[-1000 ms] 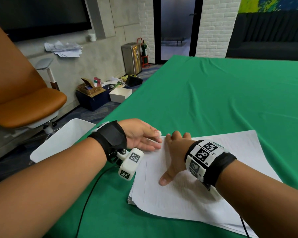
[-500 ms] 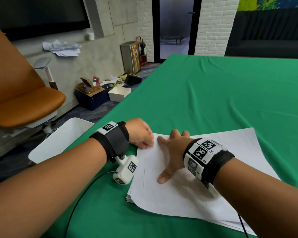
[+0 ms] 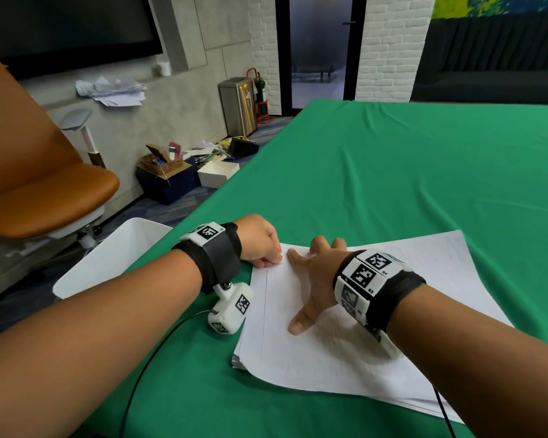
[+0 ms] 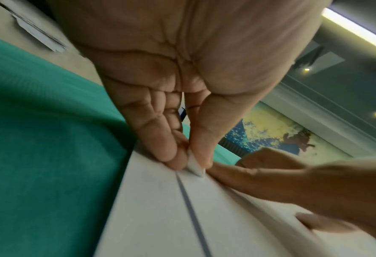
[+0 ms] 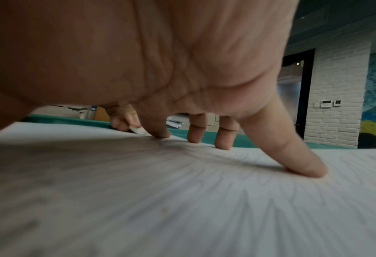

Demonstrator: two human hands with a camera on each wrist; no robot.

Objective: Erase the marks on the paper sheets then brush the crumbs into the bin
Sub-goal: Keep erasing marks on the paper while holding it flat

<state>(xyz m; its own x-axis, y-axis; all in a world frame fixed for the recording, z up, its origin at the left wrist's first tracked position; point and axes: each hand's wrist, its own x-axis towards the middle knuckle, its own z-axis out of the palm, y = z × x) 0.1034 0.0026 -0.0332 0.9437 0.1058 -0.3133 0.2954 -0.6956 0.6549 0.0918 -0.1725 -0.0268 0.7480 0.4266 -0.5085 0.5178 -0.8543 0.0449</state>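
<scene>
A stack of white paper sheets [image 3: 345, 352] lies on the green tablecloth near the front edge. My left hand [image 3: 260, 245] pinches a small white eraser [image 4: 194, 167] between thumb and fingers, its tip pressed on the top sheet's far left corner at the end of a dark pencil line [image 4: 189, 207]. My right hand [image 3: 314, 279] lies spread on the top sheet with straight fingers [image 5: 299, 158] pressing it flat, just right of the eraser [image 5: 138, 130]. A white bin [image 3: 108, 263] stands on the floor beside the table's left edge.
The green table [image 3: 393, 172] stretches far back and right of the paper. An orange office chair [image 3: 45, 197] stands to the left behind the bin. Boxes and clutter [image 3: 171, 175] lie on the floor by the wall, with a metal trash can [image 3: 238, 105] near the door.
My left hand has drawn back left toward the sheet's corner and curled tighter around the eraser. The right hand has stayed pressed on the paper.
</scene>
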